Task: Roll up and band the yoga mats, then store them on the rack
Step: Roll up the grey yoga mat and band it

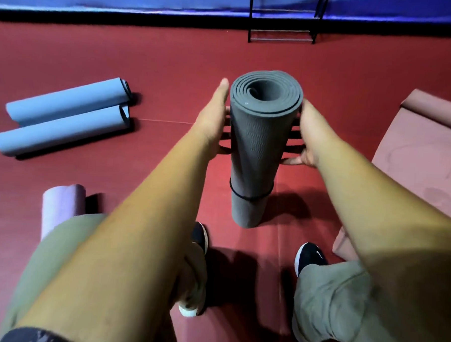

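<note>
A grey yoga mat (pixel 257 146), rolled tight, stands upright on its end on the red floor straight ahead of me. A thin black band (pixel 249 197) circles it near the lower end. My left hand (pixel 212 120) presses against the upper left side of the roll, thumb pointing up and fingers reaching behind it. On the upper right side, my right hand (pixel 308 134) holds the roll with its fingers curled around the back. Dark strips show between my fingers and the roll; I cannot tell whether they are a second band or shadow.
Two rolled blue mats (pixel 65 115) lie side by side on the floor at left. A rolled lilac mat (pixel 58 206) lies by my left knee. A partly unrolled pink mat (pixel 423 155) lies at right. The black metal rack (pixel 284 17) stands against the blue wall far ahead.
</note>
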